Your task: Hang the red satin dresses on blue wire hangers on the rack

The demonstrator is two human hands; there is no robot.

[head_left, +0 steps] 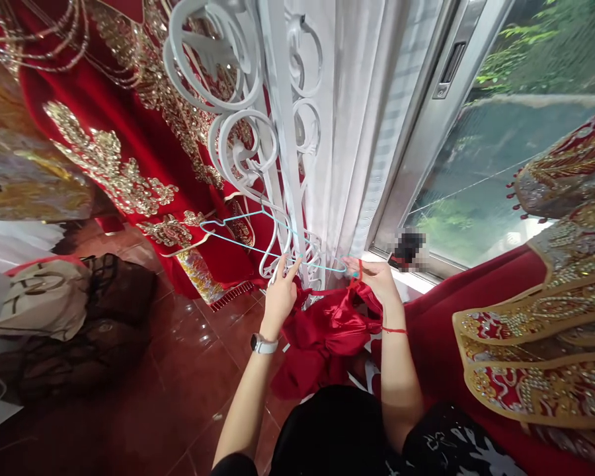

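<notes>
A light-blue clothes hanger hangs tilted from a white scrolled metal rack. My left hand, wearing a watch, is at its lower bar, with finger and thumb tips on the bar and the other fingers curled. At the hanger's right end, my right hand pinches a thin red strap of a shiny red satin dress. The dress droops in folds below and between both hands. Part of its upper edge reaches toward my left hand; whether those fingers also touch the cloth cannot be made out.
The white rack rises directly ahead. Red gowns with gold beadwork hang at left, and another embroidered garment is close on the right. Behind stand a white curtain and a sliding window. Bags sit on the tiled floor.
</notes>
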